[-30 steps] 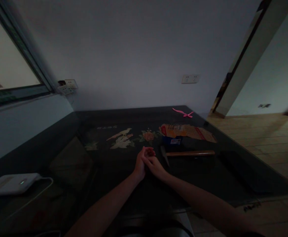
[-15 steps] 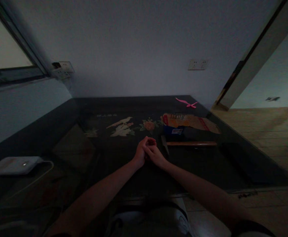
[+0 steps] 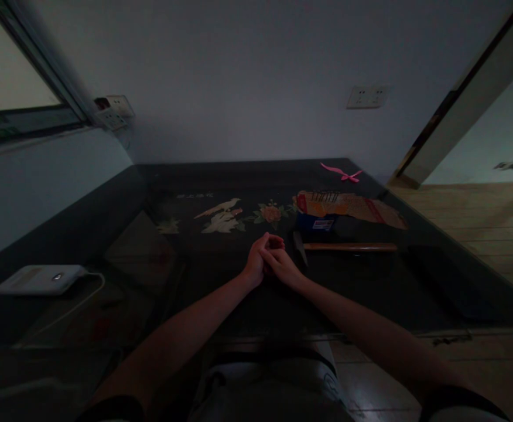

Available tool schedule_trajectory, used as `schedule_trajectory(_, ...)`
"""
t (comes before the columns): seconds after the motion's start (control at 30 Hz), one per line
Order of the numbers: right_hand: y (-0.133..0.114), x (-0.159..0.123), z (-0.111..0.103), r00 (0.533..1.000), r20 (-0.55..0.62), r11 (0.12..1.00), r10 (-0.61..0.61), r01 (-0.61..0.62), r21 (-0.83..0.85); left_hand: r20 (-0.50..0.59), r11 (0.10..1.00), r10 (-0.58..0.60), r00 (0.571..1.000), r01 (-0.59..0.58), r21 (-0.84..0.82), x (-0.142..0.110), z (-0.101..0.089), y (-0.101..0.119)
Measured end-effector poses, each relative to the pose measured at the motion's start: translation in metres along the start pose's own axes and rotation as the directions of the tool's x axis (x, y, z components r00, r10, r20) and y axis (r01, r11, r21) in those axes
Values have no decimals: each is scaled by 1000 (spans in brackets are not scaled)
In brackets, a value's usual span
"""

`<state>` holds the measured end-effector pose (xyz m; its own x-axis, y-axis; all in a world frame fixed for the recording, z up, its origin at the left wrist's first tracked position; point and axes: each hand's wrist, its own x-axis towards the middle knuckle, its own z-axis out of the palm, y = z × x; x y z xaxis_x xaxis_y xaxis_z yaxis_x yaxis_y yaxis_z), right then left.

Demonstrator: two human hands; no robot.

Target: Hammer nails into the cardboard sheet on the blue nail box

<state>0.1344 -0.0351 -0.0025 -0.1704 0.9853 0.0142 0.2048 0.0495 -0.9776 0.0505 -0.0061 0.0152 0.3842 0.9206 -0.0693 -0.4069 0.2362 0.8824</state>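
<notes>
My left hand [image 3: 255, 261] and my right hand [image 3: 285, 268] rest folded together over the dark table, their fingers closed around each other. No object shows between them, though the inside of the clasp is partly hidden. Just right of my right hand lies a hammer [image 3: 351, 247], its metal head toward me and its wooden handle pointing right. Behind the hammer stands a small blue box [image 3: 315, 222] with a torn cardboard flap [image 3: 362, 207] spread over it. Several thin dark metal pieces [image 3: 325, 196] lie on the cardboard; their kind is too dim to tell.
A pink ribbon [image 3: 346, 175] lies at the table's far right. At left sits a white power bank [image 3: 41, 280] with a white cable [image 3: 78, 305]. A dark flat object [image 3: 450, 284] is near the right edge. Wall sockets [image 3: 368, 97] are behind the table [image 3: 221, 176].
The camera view has shifted slightly, so the table and its things appear a little higher and further right. My hands stay clasped in the same place by the hammer.
</notes>
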Motion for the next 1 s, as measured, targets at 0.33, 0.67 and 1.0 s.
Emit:
schedule_trajectory(0.33, -1, 1, -1, 1000, 16, 1000, 20, -20, 3, -3, 998, 12, 1000, -12, 58, 1, 0, 0)
schedule_trajectory(0.67, 0, 1, -2, 999, 25, 999, 45, -44, -15, -12, 1000, 2, 1000, -2, 9, 1, -2, -1)
schedule_trajectory(1.0, -2, 1, -1, 999, 25, 999, 36, -36, -12, -14, 1000, -6, 1000, 6, -8, 2, -3, -1)
